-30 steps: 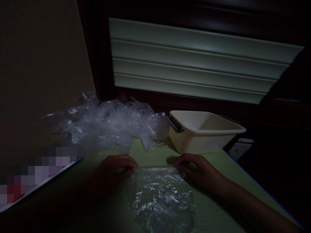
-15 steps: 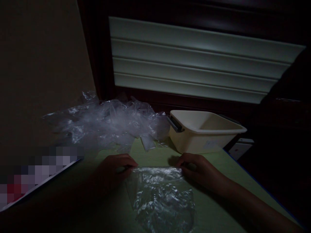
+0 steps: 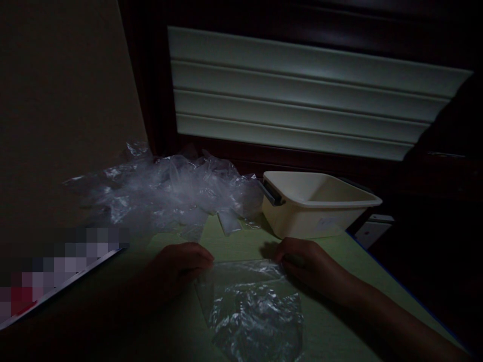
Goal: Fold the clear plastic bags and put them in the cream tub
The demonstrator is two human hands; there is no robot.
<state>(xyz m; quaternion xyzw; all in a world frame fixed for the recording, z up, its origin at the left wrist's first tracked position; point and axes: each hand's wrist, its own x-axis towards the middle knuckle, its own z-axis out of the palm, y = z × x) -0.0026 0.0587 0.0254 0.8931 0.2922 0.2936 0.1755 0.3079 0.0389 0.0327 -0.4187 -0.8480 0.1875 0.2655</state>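
A clear plastic bag (image 3: 260, 317) lies crinkled on the green tabletop in front of me, its lower end running out of the picture. My left hand (image 3: 186, 259) pinches its far left corner between thumb and fingers. At the far right corner, my right hand (image 3: 302, 256) is closed on the same edge, fingers curled. The far edge stretches nearly straight between both hands. Dim light leaves the left forearm mostly in shadow.
A heap of clear plastic bags (image 3: 173, 186) lies at the back left. Right of it stands a cream plastic bin (image 3: 302, 221) with dark handles. A white device box (image 3: 373, 231) is beyond the table's right edge. Something pixelated (image 3: 64, 276) sits at left.
The bag's far edge lies flatter and smoother than before, with the crinkles now nearer me. My left fingers have drawn closer together; both hands stay nearly in place.
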